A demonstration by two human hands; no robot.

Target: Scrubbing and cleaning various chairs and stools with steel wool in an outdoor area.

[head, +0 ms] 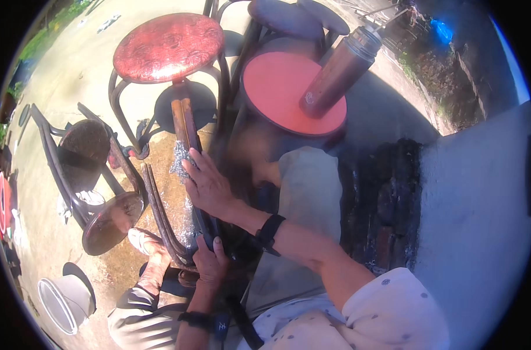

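My right hand (210, 186) presses a pad of silvery steel wool (179, 159) against a brown metal stool leg (185, 120) that points away from me. Its fingers lie spread over the pad and the leg. Closer to my body, my left hand (210, 261) grips the dark lower part of the same frame, thumb up. A second bent leg (164, 218) curves to the left of it. Grey shavings or suds lie on the wet ground beside the frame. Shade hides much of the frame under my right wrist.
A stool with a patterned red seat (169, 46) stands ahead. A lidless thermos flask (340, 72) stands on another red stool seat (274, 87). Tipped stools (112, 223) lie at left, near a white bucket (68, 302). A pale wall (475, 210) rises at right.
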